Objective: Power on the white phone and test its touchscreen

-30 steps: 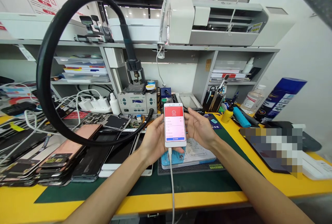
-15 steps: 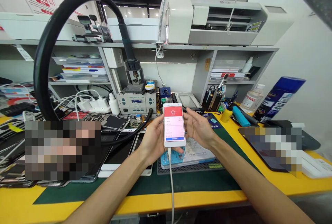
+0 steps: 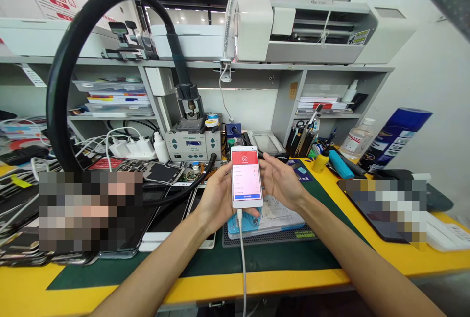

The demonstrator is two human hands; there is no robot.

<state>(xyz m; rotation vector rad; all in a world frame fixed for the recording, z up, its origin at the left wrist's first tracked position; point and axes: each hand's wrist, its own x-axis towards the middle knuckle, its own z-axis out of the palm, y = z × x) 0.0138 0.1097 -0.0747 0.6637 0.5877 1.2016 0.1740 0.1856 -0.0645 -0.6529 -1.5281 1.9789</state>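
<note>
A white smartphone (image 3: 246, 177) is held upright before me, its lit screen showing a red band with a face icon, a list below, and a blue bar. My left hand (image 3: 216, 194) is closed around its left side and back, fingertips showing beneath its lower right edge. My right hand (image 3: 282, 180) is cupped at the phone's right side, thumb raised and apart; its fingertips reach the edge, and whether they press on it is unclear. A white charging cable (image 3: 242, 258) runs down from the phone's bottom. Below lies a blue and white box (image 3: 282, 216) on a dark mesh pad (image 3: 264, 241).
A soldering-type control station (image 3: 193, 146) with a thick black hose (image 3: 55, 97) stands at the back left. Stacked phone parts lie left, partly pixelated. Right are a yellow bottle (image 3: 321, 161), a clear bottle (image 3: 355, 141), a blue spray can (image 3: 394, 141) and a dark tablet-like slab (image 3: 370, 214).
The view shifts very slightly. Both hands and the phone keep their places, and the screen looks the same. A pixelated patch now covers part of the stack on the left.
</note>
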